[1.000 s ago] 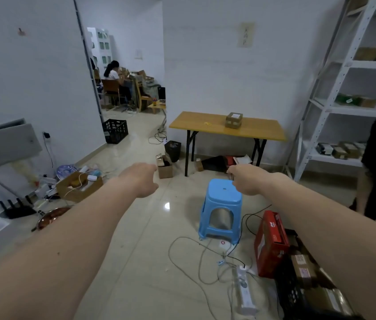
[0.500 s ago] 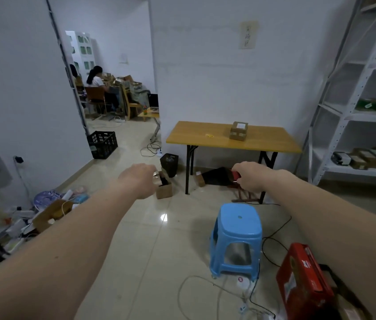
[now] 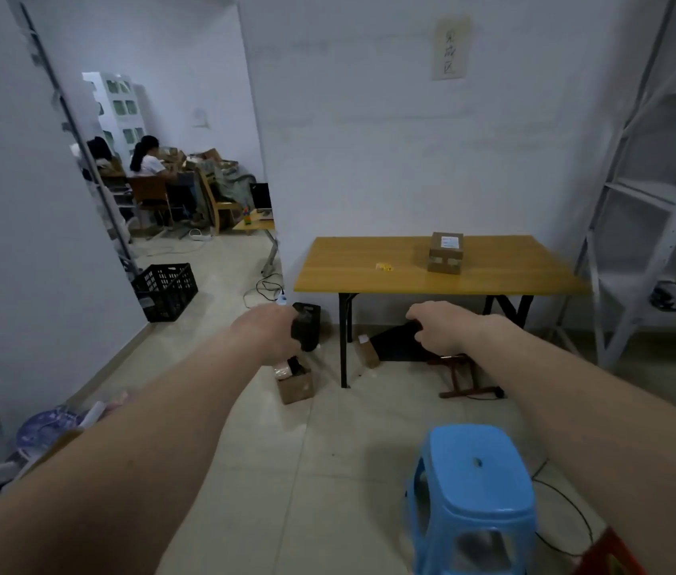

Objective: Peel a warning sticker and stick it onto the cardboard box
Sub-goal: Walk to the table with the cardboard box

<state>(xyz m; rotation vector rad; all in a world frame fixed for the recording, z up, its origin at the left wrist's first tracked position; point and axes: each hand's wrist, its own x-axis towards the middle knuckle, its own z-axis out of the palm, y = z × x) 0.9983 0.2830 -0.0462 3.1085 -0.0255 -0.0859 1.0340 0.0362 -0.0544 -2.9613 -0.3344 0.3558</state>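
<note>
A small cardboard box (image 3: 445, 253) with a white label on top stands on the wooden table (image 3: 502, 269) across the room. Left of it on the tabletop lies a small yellow sticker piece (image 3: 384, 266). Both my arms reach forward at about table height, well short of the table. My left hand (image 3: 268, 334) is a loose fist, seen from the back, with nothing visible in it. My right hand (image 3: 440, 329) has its fingers curled downward and also shows nothing held.
A blue plastic stool (image 3: 477, 487) stands on the floor just ahead on the right. A black bin (image 3: 308, 325) and an open carton (image 3: 295, 383) sit by the table's left leg. White metal shelving (image 3: 639, 201) stands right, a black crate (image 3: 166, 290) left. A person (image 3: 147, 159) sits in the far room.
The view has come closer to the table and tilted up; the stool has slid lower in frame. Both hands stay outstretched with fingers curled.
</note>
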